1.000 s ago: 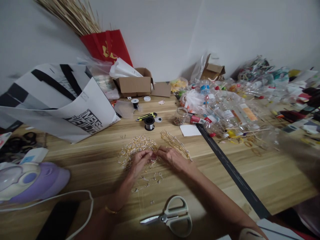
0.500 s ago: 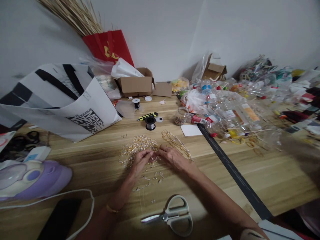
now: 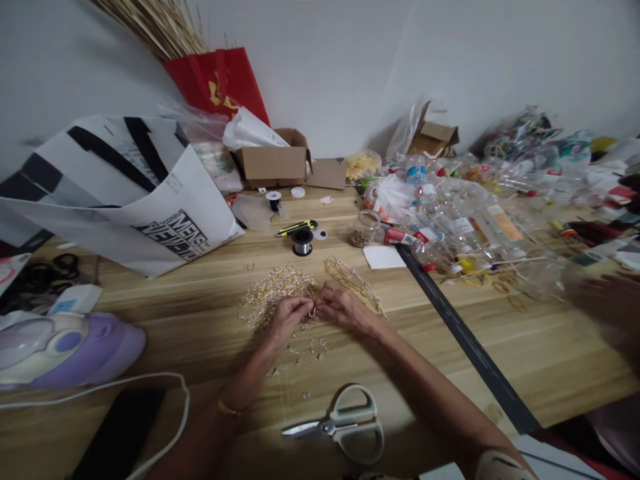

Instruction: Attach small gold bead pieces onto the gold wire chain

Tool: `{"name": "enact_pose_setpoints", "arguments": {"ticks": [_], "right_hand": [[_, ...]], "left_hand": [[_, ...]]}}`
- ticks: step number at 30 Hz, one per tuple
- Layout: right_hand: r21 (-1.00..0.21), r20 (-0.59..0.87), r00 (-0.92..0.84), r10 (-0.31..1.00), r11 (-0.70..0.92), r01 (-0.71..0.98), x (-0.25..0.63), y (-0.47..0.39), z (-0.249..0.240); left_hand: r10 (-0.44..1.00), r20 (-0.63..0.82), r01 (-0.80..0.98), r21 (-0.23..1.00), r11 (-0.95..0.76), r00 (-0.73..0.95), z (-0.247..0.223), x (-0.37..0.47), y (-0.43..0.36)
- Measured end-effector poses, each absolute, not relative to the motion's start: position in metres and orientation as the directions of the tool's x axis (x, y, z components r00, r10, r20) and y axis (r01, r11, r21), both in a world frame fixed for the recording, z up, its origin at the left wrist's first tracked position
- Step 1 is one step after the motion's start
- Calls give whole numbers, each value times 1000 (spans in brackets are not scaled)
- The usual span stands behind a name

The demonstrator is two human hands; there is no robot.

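My left hand (image 3: 287, 319) and my right hand (image 3: 345, 308) meet fingertip to fingertip over the table, both closed in a pinch. Between them shows a small silvery chain loop (image 3: 312, 312); its finer details are too small to make out. Just behind my left hand lies a tangled heap of gold and silver beaded chains (image 3: 273, 290). A loose beaded chain (image 3: 300, 362) is spread on the wood nearer me. Beyond my right hand rest several gold chain strands (image 3: 356, 283). Scissors (image 3: 345, 425) lie partly spread in front, pointing left.
A wire spool (image 3: 302, 243) and a yellow cutter knife (image 3: 295, 229) sit past the heap. Left are a white bag (image 3: 185, 200), a purple appliance (image 3: 90, 347) and a dark phone-like slab (image 3: 120, 433). Plastic bottles (image 3: 463, 230) crowd the right. Another person's hand (image 3: 613, 300) is blurred at the right edge.
My view has shifted slightly. The silvery loop shows more clearly between my fingertips, which stay together. At the right edge, the other person's hand has come into view.
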State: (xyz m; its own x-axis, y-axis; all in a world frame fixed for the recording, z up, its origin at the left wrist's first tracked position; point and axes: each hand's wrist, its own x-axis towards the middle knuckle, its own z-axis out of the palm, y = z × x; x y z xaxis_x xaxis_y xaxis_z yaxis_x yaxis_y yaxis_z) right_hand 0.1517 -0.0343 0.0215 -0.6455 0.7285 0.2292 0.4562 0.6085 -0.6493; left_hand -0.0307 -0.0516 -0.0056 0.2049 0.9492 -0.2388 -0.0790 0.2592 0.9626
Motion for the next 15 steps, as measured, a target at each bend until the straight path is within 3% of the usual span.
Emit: {"name": "enact_pose_setpoints", "arguments": {"ticks": [15], "right_hand": [[-695, 229, -611, 758, 567, 442, 154, -34, 22]], "left_hand": [[950, -201, -27, 977, 213, 238, -6, -32, -52]]}}
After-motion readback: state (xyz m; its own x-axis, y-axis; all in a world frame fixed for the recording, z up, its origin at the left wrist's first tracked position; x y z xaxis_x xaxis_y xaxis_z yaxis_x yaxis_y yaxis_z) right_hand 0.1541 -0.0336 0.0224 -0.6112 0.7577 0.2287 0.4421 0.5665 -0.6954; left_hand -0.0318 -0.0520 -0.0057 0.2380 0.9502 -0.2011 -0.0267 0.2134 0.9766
